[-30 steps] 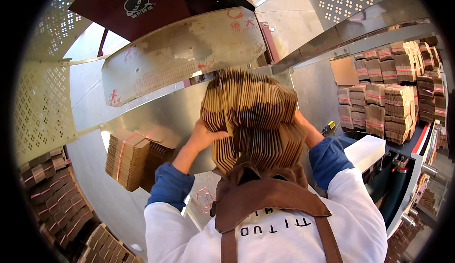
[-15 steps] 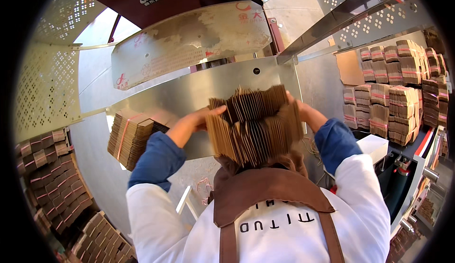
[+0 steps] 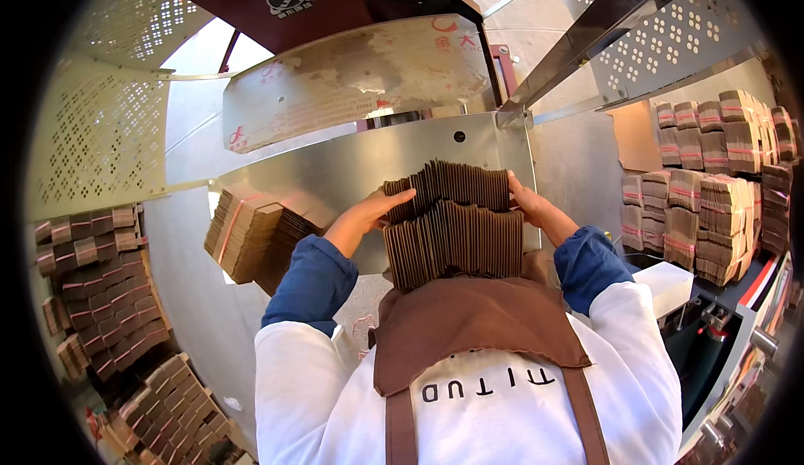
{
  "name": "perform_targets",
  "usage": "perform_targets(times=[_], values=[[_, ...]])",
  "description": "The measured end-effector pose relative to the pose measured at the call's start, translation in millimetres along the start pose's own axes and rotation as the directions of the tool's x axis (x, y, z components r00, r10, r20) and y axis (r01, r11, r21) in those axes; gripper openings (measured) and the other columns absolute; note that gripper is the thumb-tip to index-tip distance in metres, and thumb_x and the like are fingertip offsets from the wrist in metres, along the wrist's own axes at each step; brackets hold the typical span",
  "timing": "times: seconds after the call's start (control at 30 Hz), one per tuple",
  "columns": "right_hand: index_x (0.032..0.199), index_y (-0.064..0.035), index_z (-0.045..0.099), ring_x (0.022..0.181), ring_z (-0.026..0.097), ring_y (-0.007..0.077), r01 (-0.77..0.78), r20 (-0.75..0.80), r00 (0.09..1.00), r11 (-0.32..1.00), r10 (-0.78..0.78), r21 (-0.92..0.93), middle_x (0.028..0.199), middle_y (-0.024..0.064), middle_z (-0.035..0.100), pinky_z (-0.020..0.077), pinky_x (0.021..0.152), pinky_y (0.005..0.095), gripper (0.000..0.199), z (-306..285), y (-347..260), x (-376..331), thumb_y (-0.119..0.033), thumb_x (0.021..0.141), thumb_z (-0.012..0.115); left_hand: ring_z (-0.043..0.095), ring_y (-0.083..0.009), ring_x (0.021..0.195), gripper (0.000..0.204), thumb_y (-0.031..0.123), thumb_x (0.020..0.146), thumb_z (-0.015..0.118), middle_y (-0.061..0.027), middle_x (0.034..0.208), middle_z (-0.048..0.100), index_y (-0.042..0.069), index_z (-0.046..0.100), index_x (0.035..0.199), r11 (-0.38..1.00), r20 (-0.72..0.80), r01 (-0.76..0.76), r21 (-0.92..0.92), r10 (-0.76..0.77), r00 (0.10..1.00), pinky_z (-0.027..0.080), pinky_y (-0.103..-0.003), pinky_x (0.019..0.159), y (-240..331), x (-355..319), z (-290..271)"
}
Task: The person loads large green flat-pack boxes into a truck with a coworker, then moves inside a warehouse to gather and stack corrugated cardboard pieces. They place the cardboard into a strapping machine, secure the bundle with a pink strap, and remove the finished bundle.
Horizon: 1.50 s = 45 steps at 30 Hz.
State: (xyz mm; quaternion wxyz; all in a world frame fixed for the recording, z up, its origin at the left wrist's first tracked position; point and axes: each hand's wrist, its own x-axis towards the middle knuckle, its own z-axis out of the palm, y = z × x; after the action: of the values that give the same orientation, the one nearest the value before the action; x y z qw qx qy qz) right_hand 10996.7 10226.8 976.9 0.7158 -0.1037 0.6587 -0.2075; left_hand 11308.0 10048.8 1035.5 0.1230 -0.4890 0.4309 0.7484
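Between my hands, near my chest, stands a row of folded brown cardboard pieces (image 3: 456, 239), pressed close together on edge. My left hand (image 3: 368, 214) grips its left end, thumb laid along the top. At the right end my right hand (image 3: 536, 210) presses with its fingers against the outer piece. A notch-like step runs across the middle of the row. Left of my left forearm, a similar bundle (image 3: 233, 232) tied with a pink band sits at the metal table's edge, beside more darker cardboard pieces (image 3: 289, 243).
The metal table (image 3: 335, 168) lies before me, with a stained board (image 3: 360, 80) and a dark red machine cover (image 3: 285, 0) behind. Banded cardboard stacks (image 3: 724, 214) stand at right, others (image 3: 113, 306) at left. Perforated panels (image 3: 100, 138) flank the machine.
The cardboard pieces were fanned apart and uneven; now they are squeezed tighter and lined up. My hands have come closer together. The whole view has shifted slightly.
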Motion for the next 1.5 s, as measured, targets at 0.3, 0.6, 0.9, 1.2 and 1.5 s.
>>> perform_targets(times=[0.3, 0.6, 0.9, 1.2, 1.5], values=[[0.142, -0.0224, 0.041, 0.105, 0.055, 0.0253, -0.021, 0.029, 0.999, 0.999, 0.023, -0.045, 0.121, 0.0136, 0.059, 0.0422, 0.086, 0.0413, 0.079, -12.2, -13.0, -0.3, -0.076, 0.087, 0.021, 0.057, -0.0145, 0.057, 0.076, 0.062, 0.073, 0.069, -0.0074, 0.078, 0.064, -0.001, 0.058, 0.113, 0.986, -0.274, -0.086, 0.146, 0.124, 0.954, 0.041, -0.029, 0.045, -18.9, 29.4, 6.3], [0.121, 0.003, 0.058, 0.111, 0.053, 0.031, 0.206, -0.202, 0.952, 0.969, -0.232, -0.14, 0.117, 0.0216, 0.061, 0.0406, 0.094, 0.0397, 0.085, 5.9, 6.9, 22.7, -0.069, 0.091, 0.026, 0.061, -0.0206, 0.102, 0.065, 0.03, 0.08, 0.074, -0.0118, 0.118, 0.061, -0.002, 0.045, 0.13, 0.965, -0.132, -0.241, -0.104, 0.227, 0.965, 0.048, -0.032, 0.088, -33.7, 18.4, 11.3], [0.143, 0.0014, 0.027, 0.131, 0.04, 0.0366, 0.741, -0.039, 0.459, 0.407, -0.888, -0.534, 0.138, 0.0241, 0.045, 0.0325, 0.106, 0.0378, 0.077, 2.5, -61.4, -18.7, -0.058, 0.095, 0.026, 0.064, -0.023, 0.093, 0.081, 0.019, 0.065, 0.085, -0.0127, 0.117, 0.061, 0.0, 0.041, 0.131, 0.765, -0.284, -0.609, 0.21, 0.644, 0.711, 0.052, -0.034, 0.084, -29.7, -7.4, -1.3], [0.141, -0.0039, 0.036, 0.118, 0.052, 0.0369, 0.552, -0.055, 0.692, 0.576, -0.72, -0.603, 0.132, 0.0222, 0.05, 0.0409, 0.097, 0.0364, 0.055, -56.9, -50.9, -18.9, -0.037, 0.098, 0.041, 0.04, -0.0309, 0.128, 0.118, 0.028, 0.052, 0.09, -0.0166, 0.143, 0.034, 0.003, 0.021, 0.145, 0.634, -0.432, -0.607, 0.479, 0.772, 0.466, 0.037, -0.038, 0.106, -20.9, 79.7, 31.9], [0.137, -0.0145, 0.046, 0.133, 0.033, 0.0337, 0.496, 0.284, -0.024, -0.258, -0.958, -0.829, 0.143, 0.0155, 0.038, 0.0278, 0.106, 0.0522, 0.063, 53.5, -195.6, -73.4, -0.056, 0.089, 0.045, 0.038, -0.0344, 0.129, 0.111, 0.016, 0.051, 0.089, -0.016, 0.142, 0.036, 0.005, 0.027, 0.143, 0.662, -0.439, -0.62, 0.421, 0.747, 0.499, 0.036, -0.041, 0.107, -25.9, 86.0, 32.2]])
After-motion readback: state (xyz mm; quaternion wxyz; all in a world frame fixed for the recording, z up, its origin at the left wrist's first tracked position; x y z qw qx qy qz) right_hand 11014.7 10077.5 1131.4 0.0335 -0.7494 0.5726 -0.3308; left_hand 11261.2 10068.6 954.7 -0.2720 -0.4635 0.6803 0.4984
